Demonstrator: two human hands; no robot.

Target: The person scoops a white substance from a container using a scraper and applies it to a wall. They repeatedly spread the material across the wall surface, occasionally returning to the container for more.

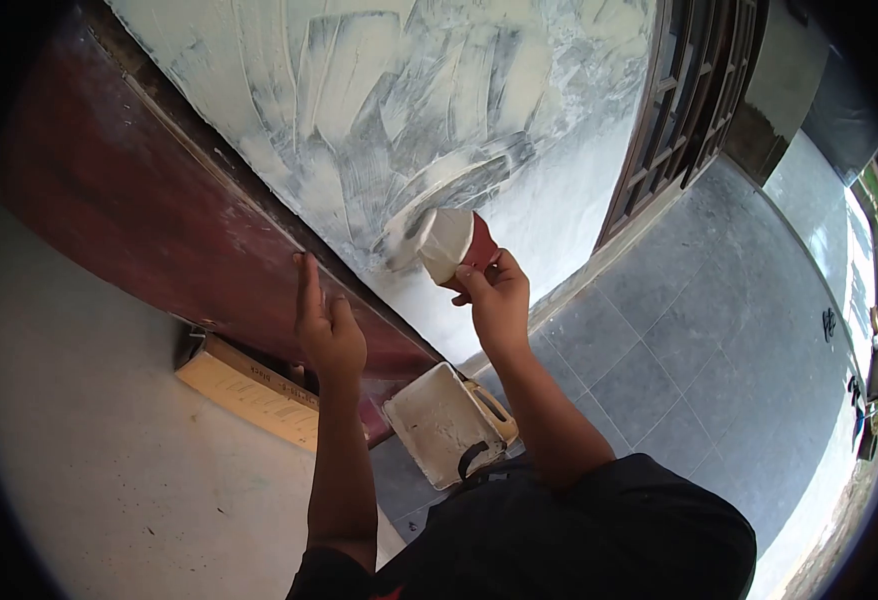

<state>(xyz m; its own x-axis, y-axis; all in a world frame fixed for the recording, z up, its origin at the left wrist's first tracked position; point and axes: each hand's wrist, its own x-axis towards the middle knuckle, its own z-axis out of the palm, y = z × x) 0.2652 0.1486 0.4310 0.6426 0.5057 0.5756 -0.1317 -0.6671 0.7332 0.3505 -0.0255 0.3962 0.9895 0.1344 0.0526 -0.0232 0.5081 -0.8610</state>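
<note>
In the head view my right hand (497,300) grips a red putty scraper (484,247) between thumb and fingers. Whitish putty (447,240) covers much of its blade. The scraper is held up before the wall (549,200), whose upper part carries streaky white putty strokes. My left hand (329,335) holds nothing; its fingers are stretched out and apart. Its index fingertip is right at the edge of a dark red panel (159,170) that runs along the wall.
Below my hands stands a putty-smeared whitish rectangular container (429,420) with a beige handled piece beside it. A long cardboard box (244,390) lies left, by the panel. A barred window (664,110) is at upper right, above grey floor tiles (659,330).
</note>
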